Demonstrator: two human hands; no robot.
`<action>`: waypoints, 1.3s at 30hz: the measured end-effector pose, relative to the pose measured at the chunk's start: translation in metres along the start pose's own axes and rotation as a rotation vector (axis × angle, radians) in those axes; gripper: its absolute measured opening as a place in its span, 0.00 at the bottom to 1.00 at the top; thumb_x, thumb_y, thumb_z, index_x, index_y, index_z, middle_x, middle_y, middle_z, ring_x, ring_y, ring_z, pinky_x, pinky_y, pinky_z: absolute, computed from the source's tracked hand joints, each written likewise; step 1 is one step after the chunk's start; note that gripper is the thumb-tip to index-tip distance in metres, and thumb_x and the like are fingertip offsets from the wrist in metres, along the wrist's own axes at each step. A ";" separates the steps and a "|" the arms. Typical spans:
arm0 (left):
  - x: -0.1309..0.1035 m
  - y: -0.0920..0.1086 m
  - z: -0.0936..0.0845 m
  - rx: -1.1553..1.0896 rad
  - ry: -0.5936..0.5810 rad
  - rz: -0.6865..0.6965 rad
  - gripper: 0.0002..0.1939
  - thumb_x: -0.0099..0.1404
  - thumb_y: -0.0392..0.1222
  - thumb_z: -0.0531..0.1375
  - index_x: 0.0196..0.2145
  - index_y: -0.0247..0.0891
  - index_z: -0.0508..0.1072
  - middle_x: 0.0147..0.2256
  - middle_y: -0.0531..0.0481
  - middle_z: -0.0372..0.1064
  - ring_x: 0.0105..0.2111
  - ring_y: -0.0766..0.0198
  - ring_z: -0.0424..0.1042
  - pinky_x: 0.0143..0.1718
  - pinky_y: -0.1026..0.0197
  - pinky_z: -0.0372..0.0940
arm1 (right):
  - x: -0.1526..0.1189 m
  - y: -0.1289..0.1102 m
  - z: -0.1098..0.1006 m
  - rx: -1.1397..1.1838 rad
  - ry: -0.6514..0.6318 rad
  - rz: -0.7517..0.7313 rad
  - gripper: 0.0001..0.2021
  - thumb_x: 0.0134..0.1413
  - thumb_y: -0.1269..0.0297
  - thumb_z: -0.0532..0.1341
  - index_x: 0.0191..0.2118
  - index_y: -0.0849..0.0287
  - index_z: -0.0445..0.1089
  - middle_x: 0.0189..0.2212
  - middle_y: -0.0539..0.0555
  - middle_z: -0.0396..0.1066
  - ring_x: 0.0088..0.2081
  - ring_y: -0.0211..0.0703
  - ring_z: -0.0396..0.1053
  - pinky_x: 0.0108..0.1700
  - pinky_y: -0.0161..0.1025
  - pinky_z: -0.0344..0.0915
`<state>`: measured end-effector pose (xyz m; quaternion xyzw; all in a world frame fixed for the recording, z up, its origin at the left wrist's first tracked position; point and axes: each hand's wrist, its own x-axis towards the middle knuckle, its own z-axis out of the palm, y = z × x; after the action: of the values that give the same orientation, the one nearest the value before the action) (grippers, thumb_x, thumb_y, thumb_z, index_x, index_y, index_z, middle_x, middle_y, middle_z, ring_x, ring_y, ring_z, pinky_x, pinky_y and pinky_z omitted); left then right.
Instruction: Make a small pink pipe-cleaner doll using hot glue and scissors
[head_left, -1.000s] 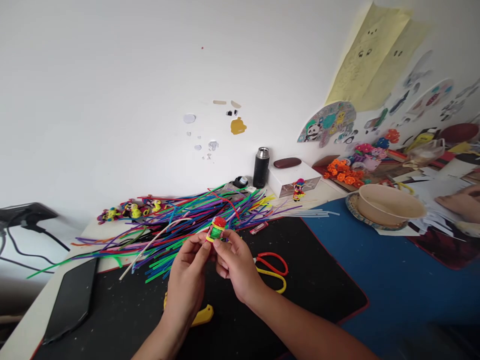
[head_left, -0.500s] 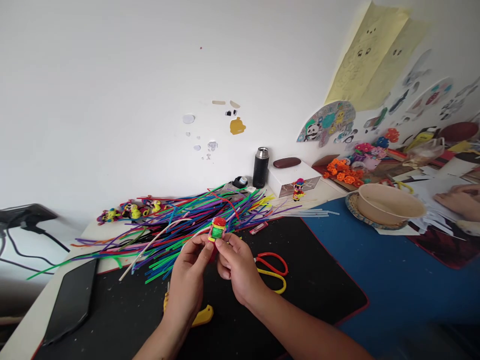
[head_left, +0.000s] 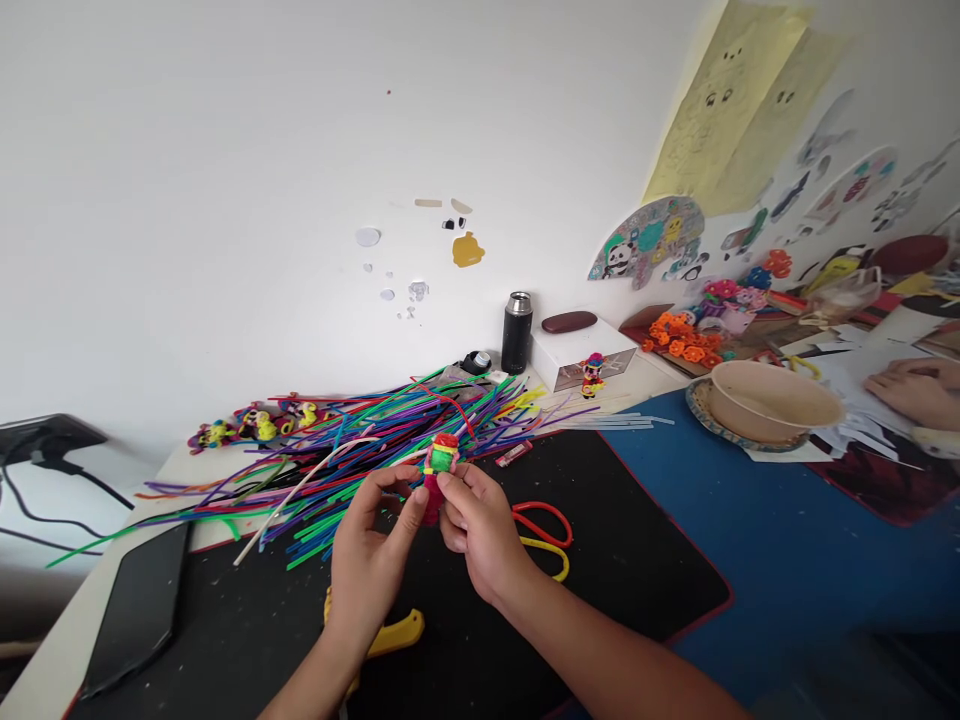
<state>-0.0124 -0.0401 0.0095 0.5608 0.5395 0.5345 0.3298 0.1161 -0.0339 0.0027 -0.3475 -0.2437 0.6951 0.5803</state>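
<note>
A small figure [head_left: 442,456] with a red top, green middle and pink lower part stands upright between my hands, above the black mat [head_left: 630,540]. My right hand [head_left: 480,525] pinches its right side with thumb and fingers. On the other side, my left hand [head_left: 379,545] has its thumb and fingertips at the figure's left edge, curved round it. A pile of colourful pipe cleaners [head_left: 360,440] lies just behind. Scissors with red and yellow handles [head_left: 544,522] rest right of my hands, and a yellow-handled tool [head_left: 397,634] is partly hidden below my left wrist.
A black phone [head_left: 139,610] lies at the left. Finished figures [head_left: 259,420] sit behind the pile. Farther back stand a black bottle [head_left: 517,335] and a white box [head_left: 570,350]. At right are a bowl [head_left: 772,400] and another person's hands [head_left: 911,390].
My left fingers have loosened and spread a little from the figure, showing more of its pink lower part. The figure has shifted slightly right. The whole view has shifted slightly.
</note>
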 end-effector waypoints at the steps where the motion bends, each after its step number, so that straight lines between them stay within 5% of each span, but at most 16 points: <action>1: 0.000 0.001 0.000 0.035 0.003 0.032 0.16 0.64 0.56 0.69 0.43 0.43 0.80 0.42 0.46 0.79 0.35 0.56 0.76 0.38 0.56 0.70 | 0.000 0.000 0.000 -0.002 -0.001 -0.001 0.22 0.49 0.48 0.75 0.36 0.57 0.67 0.15 0.35 0.49 0.16 0.28 0.40 0.18 0.31 0.39; 19: -0.001 -0.010 0.000 0.306 0.012 0.460 0.06 0.70 0.41 0.65 0.45 0.46 0.78 0.40 0.48 0.78 0.39 0.55 0.76 0.39 0.57 0.68 | 0.000 -0.001 0.000 0.001 -0.016 0.017 0.21 0.47 0.51 0.75 0.34 0.56 0.65 0.15 0.35 0.52 0.16 0.27 0.41 0.18 0.31 0.38; 39: 0.001 -0.022 0.001 0.352 -0.003 0.620 0.12 0.70 0.34 0.64 0.48 0.46 0.79 0.44 0.45 0.79 0.42 0.54 0.79 0.41 0.56 0.73 | -0.001 0.001 -0.002 -0.009 -0.008 0.023 0.20 0.47 0.53 0.74 0.37 0.57 0.66 0.15 0.35 0.53 0.16 0.27 0.40 0.18 0.30 0.38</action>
<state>-0.0175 -0.0348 -0.0117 0.7468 0.4269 0.5073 0.0510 0.1172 -0.0356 0.0007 -0.3501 -0.2453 0.7021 0.5695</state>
